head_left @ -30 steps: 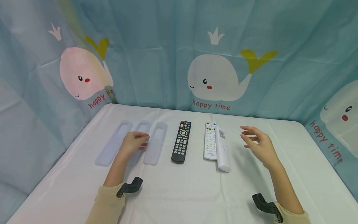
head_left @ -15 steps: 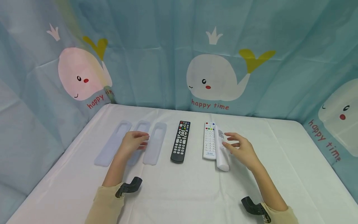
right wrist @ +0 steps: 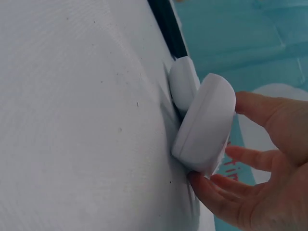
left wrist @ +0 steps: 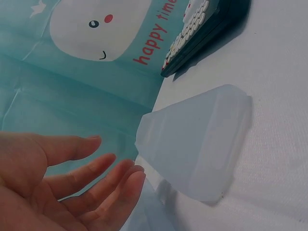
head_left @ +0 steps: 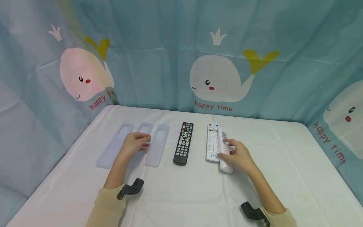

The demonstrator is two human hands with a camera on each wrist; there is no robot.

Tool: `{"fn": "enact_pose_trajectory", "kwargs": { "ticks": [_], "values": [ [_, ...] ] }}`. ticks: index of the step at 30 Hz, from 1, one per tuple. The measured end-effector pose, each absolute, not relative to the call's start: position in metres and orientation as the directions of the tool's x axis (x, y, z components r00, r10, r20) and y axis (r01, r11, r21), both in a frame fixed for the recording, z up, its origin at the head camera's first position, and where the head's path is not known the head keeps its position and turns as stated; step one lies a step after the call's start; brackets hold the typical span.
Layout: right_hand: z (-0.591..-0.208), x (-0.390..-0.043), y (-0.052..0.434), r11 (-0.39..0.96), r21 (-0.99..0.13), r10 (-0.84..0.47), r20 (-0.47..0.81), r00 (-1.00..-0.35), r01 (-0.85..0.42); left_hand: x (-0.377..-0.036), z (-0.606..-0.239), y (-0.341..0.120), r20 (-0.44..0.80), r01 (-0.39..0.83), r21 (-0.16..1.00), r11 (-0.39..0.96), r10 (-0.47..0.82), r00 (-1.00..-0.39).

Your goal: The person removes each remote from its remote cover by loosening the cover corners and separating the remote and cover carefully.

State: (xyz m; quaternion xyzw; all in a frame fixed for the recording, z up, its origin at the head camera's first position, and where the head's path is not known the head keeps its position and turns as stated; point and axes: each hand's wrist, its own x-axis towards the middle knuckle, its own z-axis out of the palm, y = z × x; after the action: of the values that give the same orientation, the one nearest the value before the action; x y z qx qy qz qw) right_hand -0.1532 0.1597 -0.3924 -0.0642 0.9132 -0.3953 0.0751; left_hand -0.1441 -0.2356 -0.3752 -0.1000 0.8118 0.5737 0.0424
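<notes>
My right hand (head_left: 238,155) grips a white remote control (right wrist: 207,127) between thumb and fingers. That remote leans tilted against a second white remote control (head_left: 212,143), which lies buttons up with coloured keys at its far end. My left hand (head_left: 135,146) hovers over the translucent remote covers, fingers loosely bent and holding nothing. Beneath it is the middle cover (head_left: 145,127), partly hidden. The right-hand cover (head_left: 157,146) lies just beside the fingertips, and the left-hand cover (head_left: 114,146) lies on the wrist's other side. In the left wrist view, a cover (left wrist: 192,144) sits apart from the fingers.
A black remote control (head_left: 183,144) lies between the covers and the white remotes. Everything rests on a white cloth-covered table (head_left: 181,192). A blue curtain (head_left: 158,63) with whale prints stands along the back and sides.
My right hand has moved left and come down onto the leaning white remote, and its fingers now grip it. The left hand has stayed in place.
</notes>
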Motion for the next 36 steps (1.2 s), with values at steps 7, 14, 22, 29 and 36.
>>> {"fn": "enact_pose_trajectory", "kwargs": {
  "ticks": [7,14,22,29,36],
  "values": [
    [-0.397,-0.153,0.156,0.722,-0.691,-0.152,-0.104,-0.983,-0.039,-0.145,-0.376,-0.236,-0.189,-0.217,0.921,0.322,-0.117,-0.975],
    [-0.392,-0.152,0.160,0.710,-0.704,-0.113,-0.141,-0.983,0.019,-0.144,-0.373,-0.237,-0.183,-0.211,0.928,0.306,-0.117,-0.976],
    [-0.387,-0.157,0.173,0.681,-0.726,-0.067,-0.187,-0.980,0.091,-0.142,-0.371,-0.238,-0.180,-0.210,0.923,0.323,-0.119,-0.976],
    [-0.390,-0.162,0.185,0.661,-0.739,-0.037,-0.207,-0.978,0.132,-0.143,-0.372,-0.239,-0.173,-0.200,0.923,0.328,-0.108,-0.979],
    [-0.394,-0.163,0.196,0.600,-0.783,-0.013,-0.217,-0.976,0.166,-0.141,-0.369,-0.238,-0.134,-0.157,0.931,0.328,-0.093,-0.987]
  ]
}}
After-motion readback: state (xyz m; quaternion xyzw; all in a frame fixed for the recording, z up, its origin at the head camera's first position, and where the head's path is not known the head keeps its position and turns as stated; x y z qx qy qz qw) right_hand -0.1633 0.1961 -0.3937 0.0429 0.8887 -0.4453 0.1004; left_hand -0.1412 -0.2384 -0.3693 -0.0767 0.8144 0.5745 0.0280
